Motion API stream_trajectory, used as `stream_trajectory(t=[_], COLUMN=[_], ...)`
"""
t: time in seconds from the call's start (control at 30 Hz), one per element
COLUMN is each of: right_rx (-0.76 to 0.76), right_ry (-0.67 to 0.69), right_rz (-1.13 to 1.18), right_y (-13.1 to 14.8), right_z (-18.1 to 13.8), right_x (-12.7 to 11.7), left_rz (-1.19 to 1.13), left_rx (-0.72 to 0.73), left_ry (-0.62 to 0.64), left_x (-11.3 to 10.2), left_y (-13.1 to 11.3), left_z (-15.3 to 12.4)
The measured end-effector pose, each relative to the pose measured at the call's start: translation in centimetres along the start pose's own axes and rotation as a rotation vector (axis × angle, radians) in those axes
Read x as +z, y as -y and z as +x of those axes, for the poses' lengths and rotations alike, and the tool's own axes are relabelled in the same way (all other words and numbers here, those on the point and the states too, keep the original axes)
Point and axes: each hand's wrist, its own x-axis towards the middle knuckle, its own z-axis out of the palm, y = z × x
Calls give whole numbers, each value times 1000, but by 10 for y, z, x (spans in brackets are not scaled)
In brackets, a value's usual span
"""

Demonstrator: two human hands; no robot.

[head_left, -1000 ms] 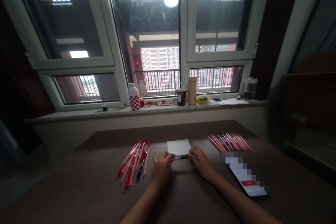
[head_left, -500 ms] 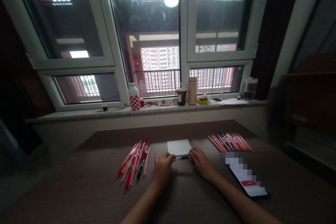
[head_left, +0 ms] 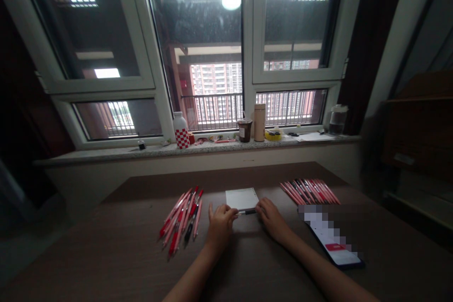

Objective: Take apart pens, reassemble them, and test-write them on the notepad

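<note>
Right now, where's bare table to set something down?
Bare tabletop left of the pen pile; also on the near side of the held pen, between left hand and right hand. Crowded: paper just behind that pen; phone in front of pen row.

White-framed windows [head_left: 247, 33] letting in daylight, speckled sill [head_left: 159, 151], pale wall [head_left: 212, 161], brown table [head_left: 113, 236], dim sides

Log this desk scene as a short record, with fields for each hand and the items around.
Left hand: pinching the clear end of a pen
Right hand: fingers at its black end
Beyond pen: white paper
Left side: loose pile of writing tools
Right side: neat row of writing tools; phone nearer
</note>
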Motion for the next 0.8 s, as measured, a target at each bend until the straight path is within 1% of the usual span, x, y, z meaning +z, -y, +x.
stream_trajectory(t=[0.17, 0.27, 0.43, 0.6, 0.8], right_rx=[-13, -21, -12, -40, -44], right_ry=[-28, -32, -32, -39, 20], right_rz=[-77, -85, -41, -22, -24], right_y=[-7, -8, -4, 2, 5], right_z=[0, 1, 1, 1, 1], right_x=[4, 5, 1, -4, -5], left_rz=[11, 3, -9, -3, 44], left_rx=[54, 68, 34, 4, 12], left_ry=[-1, -18, -17, -18, -15], left_x=[-1, -3, -3, -2, -3], left_y=[-3, -4, -4, -4, -5], left_z=[0, 0, 0, -1, -1])
